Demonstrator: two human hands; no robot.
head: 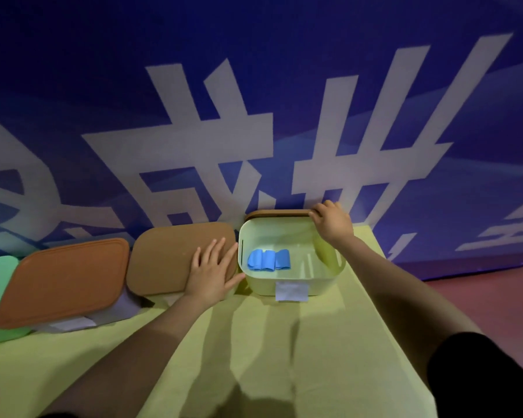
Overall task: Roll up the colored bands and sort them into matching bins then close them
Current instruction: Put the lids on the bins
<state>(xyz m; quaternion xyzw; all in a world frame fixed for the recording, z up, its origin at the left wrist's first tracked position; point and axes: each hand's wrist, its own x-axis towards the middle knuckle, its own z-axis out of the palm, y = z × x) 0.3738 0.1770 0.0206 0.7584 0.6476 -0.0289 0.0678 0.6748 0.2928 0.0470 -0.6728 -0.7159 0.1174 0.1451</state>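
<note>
Head view: open bin (290,283) stood on table (254,342), blue rolled bands (268,260) inside. Brown lid (277,213) behind bin was gripped by right hand (331,220), fingers curled on edge. Left hand (213,271) was laid flat on neighbouring closed lid (169,254), fingers spread. Advised: lid lifted forward, aligned over rim, pressed evenly.
</note>
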